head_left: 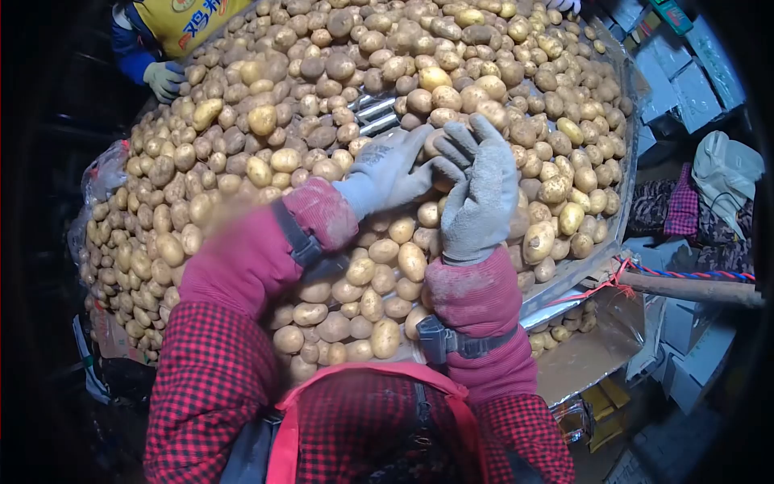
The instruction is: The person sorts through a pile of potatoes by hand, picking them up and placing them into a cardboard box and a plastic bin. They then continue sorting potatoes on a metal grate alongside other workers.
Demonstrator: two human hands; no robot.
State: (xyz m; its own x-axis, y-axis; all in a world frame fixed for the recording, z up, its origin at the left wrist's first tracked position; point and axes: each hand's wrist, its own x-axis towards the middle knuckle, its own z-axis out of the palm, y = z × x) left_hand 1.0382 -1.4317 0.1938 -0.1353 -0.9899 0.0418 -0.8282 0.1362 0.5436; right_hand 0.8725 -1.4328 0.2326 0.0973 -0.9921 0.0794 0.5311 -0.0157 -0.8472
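A wide heap of potatoes (383, 252) covers the sorting table. Near the middle of it is my left hand (391, 168) in a grey-blue glove, its fingers spread toward the right over the potatoes. Close beside it, my right hand (480, 189) wears a dusty grey glove, with the fingers pointing up and bent inward. A potato (433, 143) shows between the two hands at the fingertips, partly covered by them; whether either hand grips it is unclear. Just above my left hand, metal bars (376, 114) show through a gap in the heap.
At the upper left stands another person (181, 24), whose gloved hand (165, 79) rests at the heap's edge. Another gloved hand (563, 5) is at the top right. Below the table's right edge lies an open carton (592, 355) holding potatoes; boxes (695, 95) stand at the right.
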